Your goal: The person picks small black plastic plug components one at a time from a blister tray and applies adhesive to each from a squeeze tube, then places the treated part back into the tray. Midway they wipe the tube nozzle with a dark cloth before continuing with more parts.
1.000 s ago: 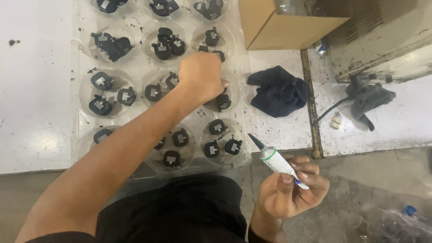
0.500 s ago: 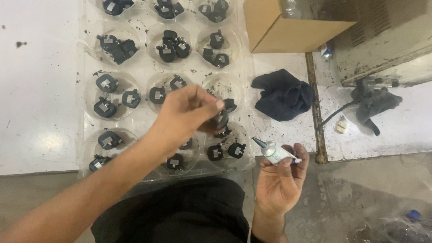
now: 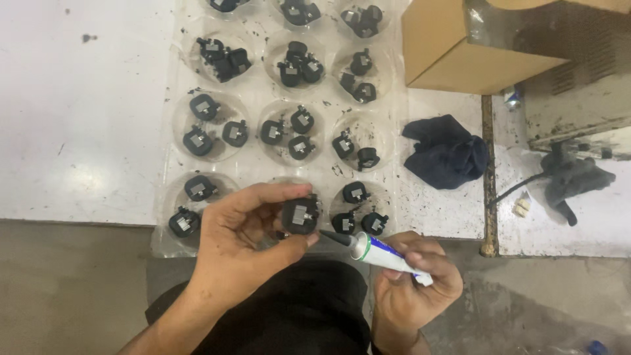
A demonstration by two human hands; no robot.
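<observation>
**Tube nozzle at black part, over tray edge**

Left hand (image 3: pixel 240 233) closed, thumb and fingers pinching a small black part (image 3: pixel 300 215) with a metal insert. Right hand (image 3: pixel 414 283) wrapped around a white tube (image 3: pixel 388 255) with a blue-green label; its dark nozzle tip sits just beside the part. Beyond both hands: clear plastic tray (image 3: pixel 253 167) with round wells of similar parts. Tan cardboard box (image 3: pixel 460 49) far beyond the right hand; dark cloth (image 3: pixel 447 151) nearer, on the white bench (image 3: pixel 79 118).

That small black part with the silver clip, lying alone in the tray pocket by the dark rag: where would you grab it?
Grip the black part by its rounded outer rim, pinching across the sides and coming straight down from above. It lies in an open-topped well of the clear tray, so the curved wall blocks a sideways approach, and a neighbouring piece crowds its left.
</observation>
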